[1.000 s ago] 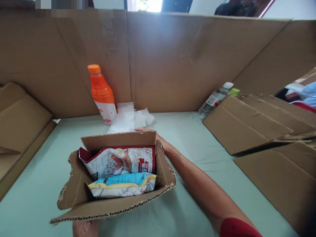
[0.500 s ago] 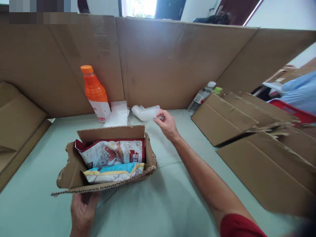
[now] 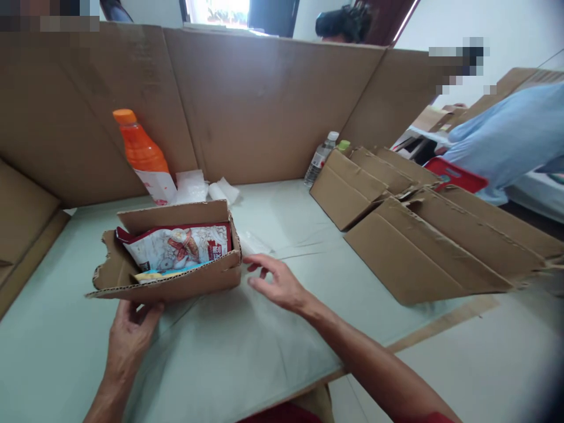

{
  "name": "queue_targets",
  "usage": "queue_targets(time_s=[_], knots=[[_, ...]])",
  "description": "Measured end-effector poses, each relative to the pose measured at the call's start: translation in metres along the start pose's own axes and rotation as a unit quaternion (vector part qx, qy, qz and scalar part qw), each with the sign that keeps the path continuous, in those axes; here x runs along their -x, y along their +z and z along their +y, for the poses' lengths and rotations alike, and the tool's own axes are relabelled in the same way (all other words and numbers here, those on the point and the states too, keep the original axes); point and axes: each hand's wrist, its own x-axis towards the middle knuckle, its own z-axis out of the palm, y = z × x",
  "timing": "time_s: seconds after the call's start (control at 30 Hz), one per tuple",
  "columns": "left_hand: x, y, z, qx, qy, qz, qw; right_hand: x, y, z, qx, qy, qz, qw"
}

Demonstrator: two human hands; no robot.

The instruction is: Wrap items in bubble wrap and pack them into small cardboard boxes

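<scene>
An open cardboard box (image 3: 194, 285) with torn edges sits on the pale green tabletop. Inside are a red-and-white printed food pouch (image 3: 180, 247) and a blue-and-yellow packet (image 3: 167, 274), the packet mostly hidden by the near wall. My left hand (image 3: 130, 335) grips the box's lower near edge, its fingertips partly hidden beneath. Just off the box's right end, my right hand (image 3: 277, 282) is empty, with fingers loosely curled and apart. A translucent plastic wrap piece (image 3: 255, 242) lies between that hand and the box's far right corner.
Behind the box stand an orange-capped bottle (image 3: 143, 155) and white plastic wrap (image 3: 224, 191). At right are cardboard boxes (image 3: 396, 252), a clear water bottle (image 3: 321, 158) and a red basket (image 3: 458, 174). A cardboard wall (image 3: 273, 106) closes the back; people are beyond it.
My right hand has come back from the white wrap to the box's right end and let go of a piece there. The view has swung right. My left hand stays at the box.
</scene>
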Motion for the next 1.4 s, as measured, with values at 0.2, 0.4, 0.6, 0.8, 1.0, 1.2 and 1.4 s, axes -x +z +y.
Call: queue_targets(time_s=[0.2,0.4,0.6,0.8,1.0,1.2,1.4], knots=[[-0.039,0.018,0.016,-0.044,0.047,0.040,0.997,-0.042,0.033,0.002,-0.031,-0.004,-0.012,0.999],[-0.063,0.026,0.009,0.025,0.058,-0.009,0.998,-0.060,-0.018,0.022,0.075,-0.015,0.067,0.995],[0.003,-0.002,-0.009,0.001,-0.016,-0.005,1.000,-0.073,-0.048,0.070,0.254,0.117,0.145,0.949],[0.061,-0.004,0.004,-0.127,0.071,-0.069,0.987,-0.049,-0.046,0.037,0.228,0.086,0.111,0.964],[0.073,0.036,0.087,-0.103,0.354,-0.082,0.926,0.008,-0.083,-0.068,0.188,-0.055,0.043,0.980],[0.077,0.106,0.135,0.013,0.280,-0.283,0.917,0.033,-0.085,-0.133,0.114,-0.174,0.062,0.976],[0.109,0.092,0.071,0.038,0.099,-0.391,0.914,0.014,-0.115,-0.126,0.041,-0.283,0.304,0.909]])
